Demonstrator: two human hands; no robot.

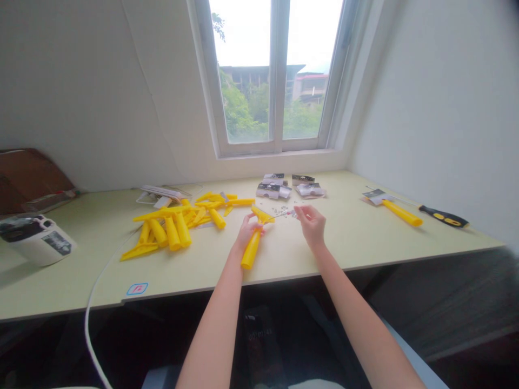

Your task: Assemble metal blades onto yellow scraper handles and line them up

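Bench point(405, 243) and surroundings: along the rear edge, toward the left, a brown box point(32, 175), with a white jug point(52, 248) with a dark top in front of it; a white cable point(94, 329) crosses the left part of the bench top and hangs over the front edge, left of a label point(137, 289) with red marking in a blue outline. Above the rear edge, a two-paned window point(277, 81) in a pale wall point(81, 97) shows trees point(243, 108) and buildings point(312, 86); left of it, a thin cord point(140, 56) runs down the wall.
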